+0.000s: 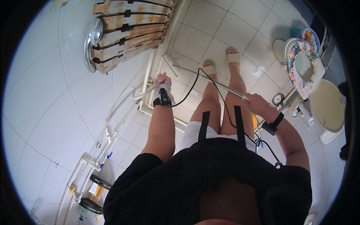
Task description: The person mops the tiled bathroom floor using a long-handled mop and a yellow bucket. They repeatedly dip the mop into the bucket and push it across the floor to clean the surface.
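My right hand [258, 104] grips the end of a long metal handle [222, 85]. The handle runs across in front of my legs to a white floor brush [170, 65], whose bristles face the tiled floor near the left wall. My left hand [163, 79] is closed at the end of a pale flexible hose [137, 98], which leads back to pipes along the wall. White fabric wraps the left wrist under a black strapped device [163, 97]. Whatever lies inside the fist is hidden by the fingers.
A rusty slatted radiator [132, 31] with a chrome fitting [94, 42] hangs on the left wall. At right stand a toilet with a floral seat cover [292, 64] and a bin [316, 38]. A black cable [194, 84] loops between my arms. My slippered feet [209, 67] stand on tiles.
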Demonstrator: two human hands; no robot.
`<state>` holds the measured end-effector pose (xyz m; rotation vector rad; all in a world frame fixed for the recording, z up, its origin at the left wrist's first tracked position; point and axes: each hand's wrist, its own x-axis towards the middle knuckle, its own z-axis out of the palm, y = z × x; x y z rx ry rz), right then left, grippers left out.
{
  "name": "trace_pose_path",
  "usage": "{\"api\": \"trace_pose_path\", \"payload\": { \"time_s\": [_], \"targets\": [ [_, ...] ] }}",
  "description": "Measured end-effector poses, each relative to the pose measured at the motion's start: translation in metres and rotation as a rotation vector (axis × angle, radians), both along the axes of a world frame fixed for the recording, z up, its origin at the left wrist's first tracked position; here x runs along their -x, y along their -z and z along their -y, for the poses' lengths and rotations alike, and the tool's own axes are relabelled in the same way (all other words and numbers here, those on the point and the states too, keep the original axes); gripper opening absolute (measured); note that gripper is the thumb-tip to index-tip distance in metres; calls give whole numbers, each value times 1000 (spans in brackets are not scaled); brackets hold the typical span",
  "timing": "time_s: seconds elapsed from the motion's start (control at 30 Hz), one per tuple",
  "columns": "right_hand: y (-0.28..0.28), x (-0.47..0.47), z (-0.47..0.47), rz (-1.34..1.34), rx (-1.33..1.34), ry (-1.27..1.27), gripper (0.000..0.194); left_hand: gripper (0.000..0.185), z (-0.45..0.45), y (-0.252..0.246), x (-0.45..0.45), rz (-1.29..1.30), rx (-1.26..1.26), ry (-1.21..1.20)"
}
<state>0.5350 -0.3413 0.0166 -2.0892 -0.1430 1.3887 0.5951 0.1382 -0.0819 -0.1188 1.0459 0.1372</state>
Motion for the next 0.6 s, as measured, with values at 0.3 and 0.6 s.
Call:
{"api": "trace_pose_path", "payload": {
  "time_s": [0.3, 0.6],
  "targets": [
    [93, 9, -68, -145, -33, 12, 41, 24, 25, -6, -7, -91, 328, 268],
    [91, 26, 5, -75, -39, 563, 44, 37, 80, -34, -58, 34, 234, 514]
  ]
}}
